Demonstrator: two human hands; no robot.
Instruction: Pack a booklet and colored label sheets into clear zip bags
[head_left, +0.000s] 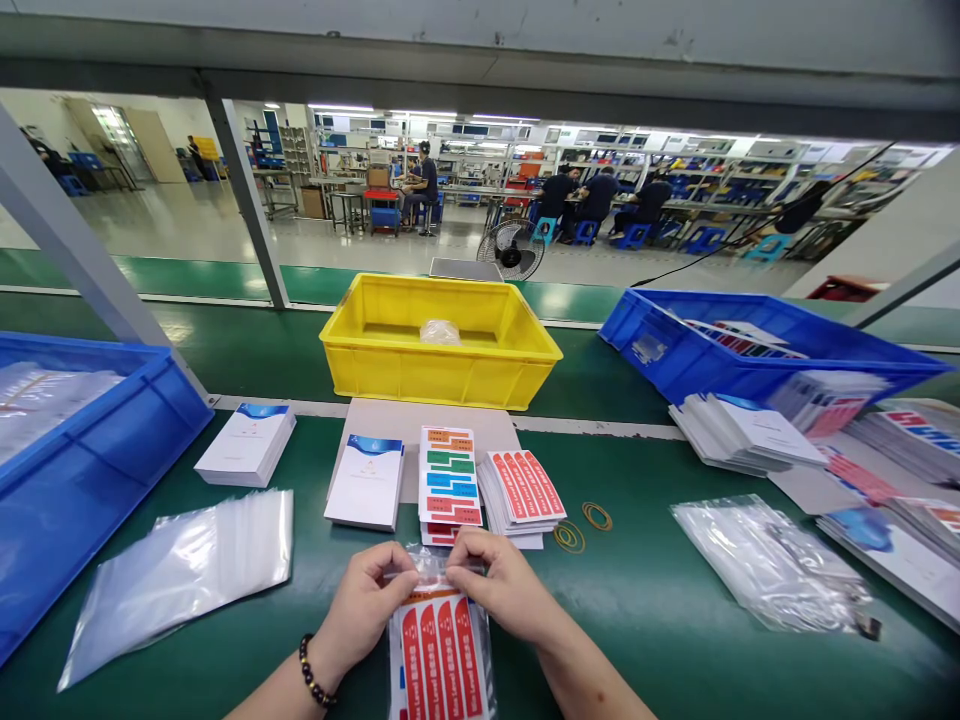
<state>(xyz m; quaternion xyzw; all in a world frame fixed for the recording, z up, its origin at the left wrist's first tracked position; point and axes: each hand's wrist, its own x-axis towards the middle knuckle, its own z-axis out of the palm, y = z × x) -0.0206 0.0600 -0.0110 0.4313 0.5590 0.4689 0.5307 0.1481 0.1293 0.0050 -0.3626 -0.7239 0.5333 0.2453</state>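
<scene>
A clear plastic zip bag (487,665) with red-and-white printed label sheets (442,660) inside lies at the front of the green table. My left hand (371,590) pinches its top edge on the left, thumb and fingers closed. On the right side of the same edge, my right hand (495,585) grips in a like pinch. Just beyond my hands are a stack of white booklets (365,483), a stack of multicoloured label sheets (450,478) and a stack of red label sheets (527,487). Several rubber bands (598,516) lie to their right.
A yellow bin (442,375) holding a small clear packet stands at the back. Blue bins (97,480) flank the table. Flat clear bags (202,560) lie left, more bags (765,560) right. Another booklet stack (247,445) sits at left. People work at benches far behind.
</scene>
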